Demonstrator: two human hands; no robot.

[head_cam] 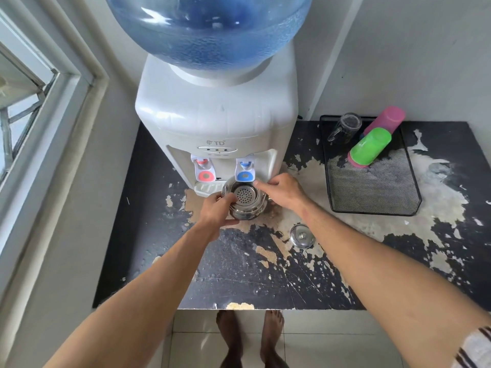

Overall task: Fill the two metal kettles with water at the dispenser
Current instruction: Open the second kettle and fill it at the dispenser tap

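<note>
Two bare forearms reach up from the lower corners of the frame and converge at its centre. The left hand (pixel 219 208), arriving from the lower left, is curled with fingers wrapped closed and the thumb low along its underside. The right hand (pixel 283 193), coming from the lower right, lies palm down with the wrist slightly bent, its index finger (pixel 261 185) stretched toward the upper left and the other fingers folded under. A striped grey and dark sleeve edge (pixel 475 349) shows at the lower right corner. Two bare feet (pixel 249 338) stand side by side at bottom centre.
</note>
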